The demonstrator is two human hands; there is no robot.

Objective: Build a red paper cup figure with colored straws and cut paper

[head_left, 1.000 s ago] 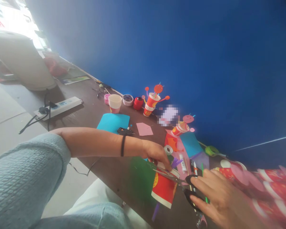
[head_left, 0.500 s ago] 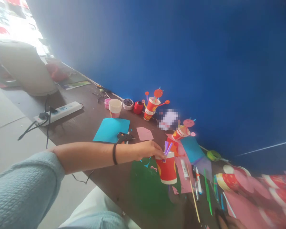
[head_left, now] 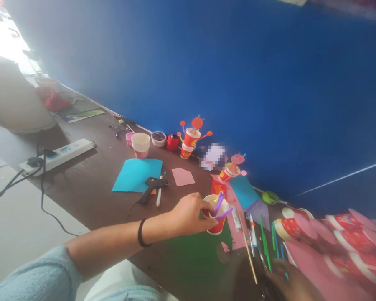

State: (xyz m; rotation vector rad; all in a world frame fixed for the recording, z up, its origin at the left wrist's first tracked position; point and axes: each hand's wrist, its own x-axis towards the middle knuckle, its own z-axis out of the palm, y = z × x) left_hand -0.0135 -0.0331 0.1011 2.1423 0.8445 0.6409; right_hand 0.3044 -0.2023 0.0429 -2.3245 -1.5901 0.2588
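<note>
One red cup (head_left: pixel 218 228), now turned to show its inside and purple straws (head_left: pixel 219 203), rim pinched by left hand (head_left: pixel 194 214); right hand (head_left: pixel 292 281) blurred, opening and hold unclear.

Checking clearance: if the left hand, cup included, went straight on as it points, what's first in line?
Probably the white tube on the pink paper, just beyond the red paper cup the left hand holds. Height is unclear, so it might pass over.
</note>
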